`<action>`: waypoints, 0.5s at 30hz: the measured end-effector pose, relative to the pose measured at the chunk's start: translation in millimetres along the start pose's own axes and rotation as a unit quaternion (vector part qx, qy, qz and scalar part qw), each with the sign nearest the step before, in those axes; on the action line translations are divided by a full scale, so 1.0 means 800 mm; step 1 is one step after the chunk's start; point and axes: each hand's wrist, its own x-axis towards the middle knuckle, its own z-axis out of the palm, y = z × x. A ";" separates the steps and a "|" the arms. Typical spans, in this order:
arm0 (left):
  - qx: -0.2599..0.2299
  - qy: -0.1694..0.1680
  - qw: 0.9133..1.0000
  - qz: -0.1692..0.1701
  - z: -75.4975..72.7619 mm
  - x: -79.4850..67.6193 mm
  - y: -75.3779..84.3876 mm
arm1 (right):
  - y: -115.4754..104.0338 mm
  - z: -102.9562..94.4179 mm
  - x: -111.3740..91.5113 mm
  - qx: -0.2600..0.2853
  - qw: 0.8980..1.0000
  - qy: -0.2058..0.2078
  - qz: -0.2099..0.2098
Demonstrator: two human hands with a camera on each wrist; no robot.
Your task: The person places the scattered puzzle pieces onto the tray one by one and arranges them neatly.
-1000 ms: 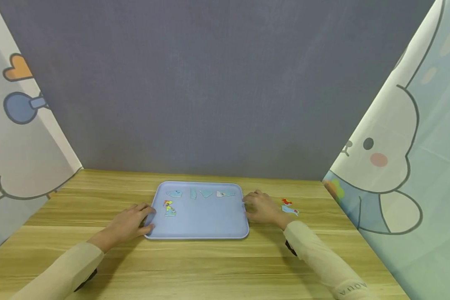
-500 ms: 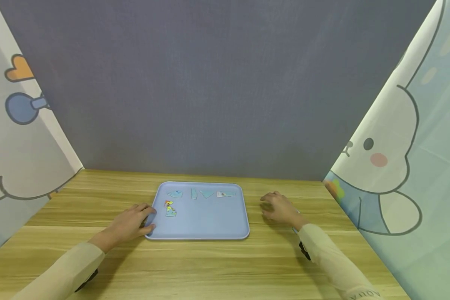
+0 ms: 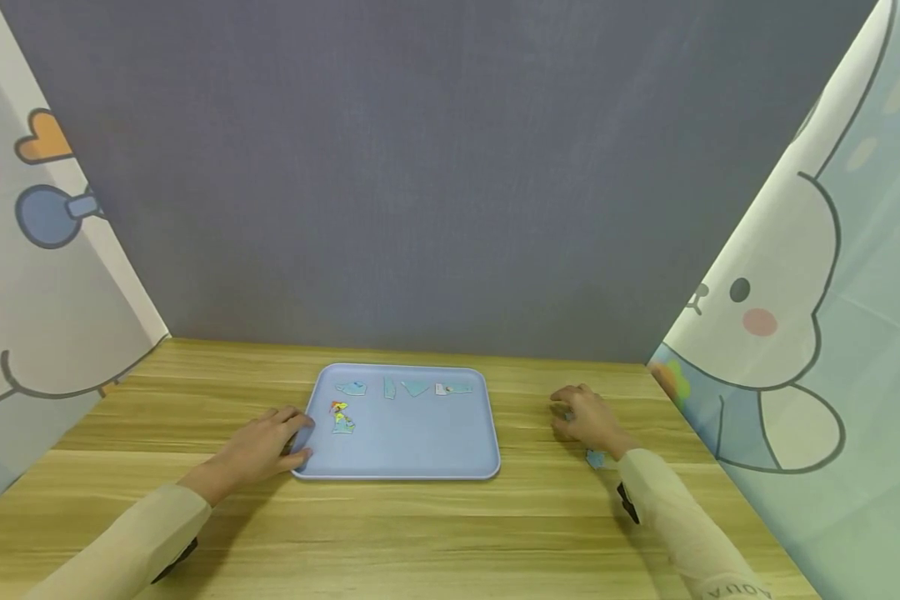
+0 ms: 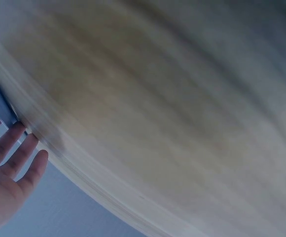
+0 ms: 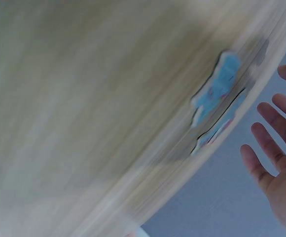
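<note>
My left hand [image 3: 258, 447] rests at the left edge of a light blue tray [image 3: 420, 442], thumb and fingertips touching the rim with fingers relaxed. Several flat puzzle pieces lie along the tray's back, among them a triangular blue one [image 3: 416, 387]; a yellow-and-red piece [image 3: 341, 418] is at the left. To the right of the tray, my right hand [image 3: 591, 418] hovers low over the table with its fingers spread, partly covering pieces there. A light blue piece [image 3: 595, 459] shows near its wrist. In the right wrist view, two blue pieces [image 5: 219, 84] lie on the wood, apart from the fingers.
A wood-grain table [image 3: 390, 533] carries everything. Behind it stands a dark grey panel [image 3: 420, 183]. Printed cartoon curtains [image 3: 780, 333] flank both sides of the table.
My right hand has left the tray's right rim and moved rightward over the loose puzzle pieces, now hiding most of them. The left hand and the tray have stayed put.
</note>
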 end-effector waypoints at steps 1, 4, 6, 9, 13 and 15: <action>0.000 0.001 1.000 0.000 0.000 0.000 0.000 | 0.002 -0.001 -0.001 0.001 1.000 0.000 0.002; 0.002 0.004 1.000 0.000 0.000 0.000 0.000 | 0.009 -0.003 -0.001 0.003 1.000 -0.003 0.007; 0.003 0.004 1.000 0.001 0.001 -0.001 0.000 | 0.014 -0.004 -0.002 -0.001 1.000 -0.003 0.010; 0.003 0.002 1.000 0.001 0.001 -0.001 0.001 | 0.020 -0.005 -0.002 -0.006 1.000 -0.004 0.015; 0.004 0.000 1.000 -0.001 0.001 -0.001 0.000 | 0.025 -0.005 -0.003 0.005 1.000 -0.005 0.027; 0.002 0.000 1.000 -0.002 0.002 -0.001 0.000 | 0.028 -0.005 -0.004 0.012 0.999 -0.008 0.039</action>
